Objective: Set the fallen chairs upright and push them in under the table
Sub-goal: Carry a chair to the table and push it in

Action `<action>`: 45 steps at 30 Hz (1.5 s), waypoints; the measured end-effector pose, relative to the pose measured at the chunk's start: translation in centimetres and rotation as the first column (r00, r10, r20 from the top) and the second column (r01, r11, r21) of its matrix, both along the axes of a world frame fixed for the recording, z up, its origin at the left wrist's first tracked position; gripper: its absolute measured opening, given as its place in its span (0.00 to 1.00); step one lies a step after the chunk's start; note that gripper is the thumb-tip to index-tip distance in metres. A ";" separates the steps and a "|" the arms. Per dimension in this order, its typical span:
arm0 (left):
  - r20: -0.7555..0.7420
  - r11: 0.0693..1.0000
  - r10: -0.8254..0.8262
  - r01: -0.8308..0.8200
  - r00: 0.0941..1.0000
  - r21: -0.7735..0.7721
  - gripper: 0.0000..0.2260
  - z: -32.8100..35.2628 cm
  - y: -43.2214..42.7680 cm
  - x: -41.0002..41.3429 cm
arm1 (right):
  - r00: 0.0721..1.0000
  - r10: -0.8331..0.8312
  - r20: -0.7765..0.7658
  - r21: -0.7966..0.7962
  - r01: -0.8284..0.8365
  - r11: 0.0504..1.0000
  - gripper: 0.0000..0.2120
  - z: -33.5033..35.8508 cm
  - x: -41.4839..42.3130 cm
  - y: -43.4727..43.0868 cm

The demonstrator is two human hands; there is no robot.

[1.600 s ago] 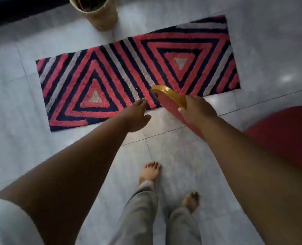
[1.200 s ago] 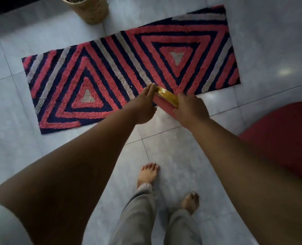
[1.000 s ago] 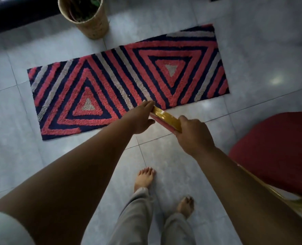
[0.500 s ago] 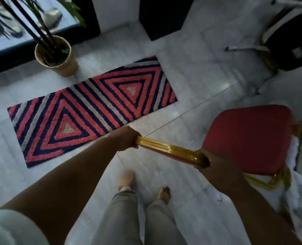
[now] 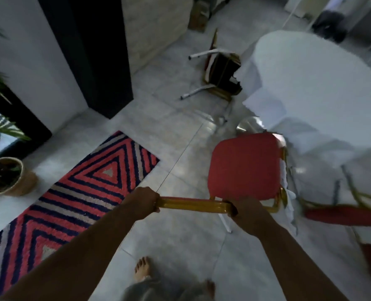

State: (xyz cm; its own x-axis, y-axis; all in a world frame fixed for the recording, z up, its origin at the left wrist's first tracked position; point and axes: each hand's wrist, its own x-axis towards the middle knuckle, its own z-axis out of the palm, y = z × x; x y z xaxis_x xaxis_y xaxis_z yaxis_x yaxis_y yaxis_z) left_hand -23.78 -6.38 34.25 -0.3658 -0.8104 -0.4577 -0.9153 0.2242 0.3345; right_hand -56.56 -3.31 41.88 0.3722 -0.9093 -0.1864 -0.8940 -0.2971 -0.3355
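Observation:
A chair with a red seat (image 5: 244, 166) and a gold frame stands upright in front of me, facing the white-draped table (image 5: 319, 79). My left hand (image 5: 145, 202) grips the left end of its gold top rail (image 5: 193, 205). On the rail's right end my right hand (image 5: 245, 210) is closed. A second chair (image 5: 219, 72) lies on its side farther off, beside the table's left edge, white legs pointing left. Another red and gold chair (image 5: 345, 213) shows partly at the right edge; I cannot tell its pose.
A striped red, navy and grey rug (image 5: 71, 198) lies on the tiled floor to my left. A potted plant in a woven basket (image 5: 8, 179) stands at the far left. A dark pillar (image 5: 89, 51) rises behind the rug. My bare feet are below.
The view has swung up and right from the rug to the table. My left hand closed on the rail, and the chair now stands upright with its seat toward the table.

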 end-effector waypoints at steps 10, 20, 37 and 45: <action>0.302 0.882 -0.334 0.409 0.893 -0.234 0.10 14.0 -3.6 -14.2 | 0.922 -0.387 -0.006 0.030 0.387 0.922 0.08 5.1 -12.3 2.3; 0.310 0.706 -0.489 0.578 0.816 -0.409 0.11 18.2 0.6 -28.5 | 0.710 -0.701 0.071 0.118 0.692 0.712 0.12 6.0 -25.4 8.0; 0.044 0.652 -0.594 0.512 0.803 -0.559 0.17 13.5 5.6 -43.0 | 0.908 -0.418 0.000 0.056 0.418 0.907 0.11 5.2 -34.7 14.2; 0.017 0.654 -0.601 0.504 0.799 -0.564 0.22 11.6 4.6 -43.5 | 0.897 -0.439 0.039 -0.038 0.441 0.897 0.25 2.7 -35.2 16.2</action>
State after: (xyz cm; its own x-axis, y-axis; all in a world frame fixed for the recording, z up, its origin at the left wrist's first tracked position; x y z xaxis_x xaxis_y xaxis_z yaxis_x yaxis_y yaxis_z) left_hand -67.23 -1.77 45.80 -0.8507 -0.5205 0.0727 -0.5088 0.8503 0.1342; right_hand -91.73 12.86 44.63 -0.0633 -0.9886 -0.1368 -0.9270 0.1091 -0.3589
